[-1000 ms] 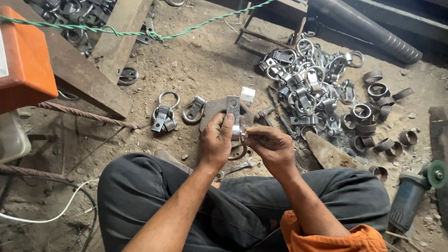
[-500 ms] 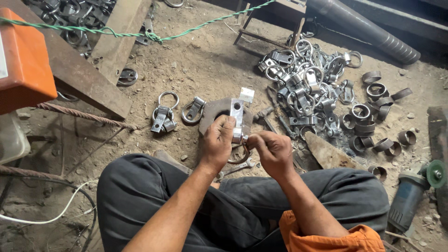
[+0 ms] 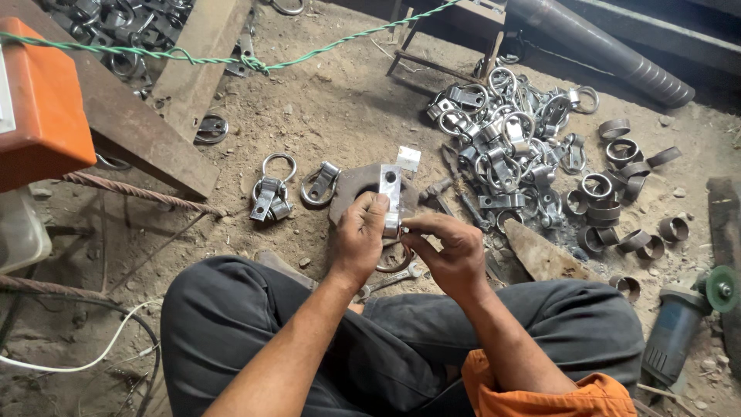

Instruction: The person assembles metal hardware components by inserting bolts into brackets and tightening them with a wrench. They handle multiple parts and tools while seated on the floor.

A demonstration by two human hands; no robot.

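Observation:
I sit cross-legged on a dirt floor. My left hand (image 3: 360,234) grips a shiny bent metal clamp bracket (image 3: 390,189) with a hole in it, holding it upright. My right hand (image 3: 450,249) pinches the bracket's lower end with fingertips, where a small bolt or nut seems to sit; the detail is too small to tell. A metal ring (image 3: 394,261) lies partly hidden under my hands, over a flat steel plate (image 3: 352,185) on the ground. A spanner (image 3: 386,283) lies by my knee.
A heap of assembled ring clamps (image 3: 505,131) lies ahead right, with loose steel ring pieces (image 3: 617,193) beyond. Two finished clamps (image 3: 272,193) lie left of the plate. An angle grinder (image 3: 683,320) is at right, an orange box (image 3: 38,108) and a rusty beam (image 3: 131,131) at left.
My hands have drawn slightly closer together on the bracket, and my right fingers shifted to its lower end. The bracket stays upright.

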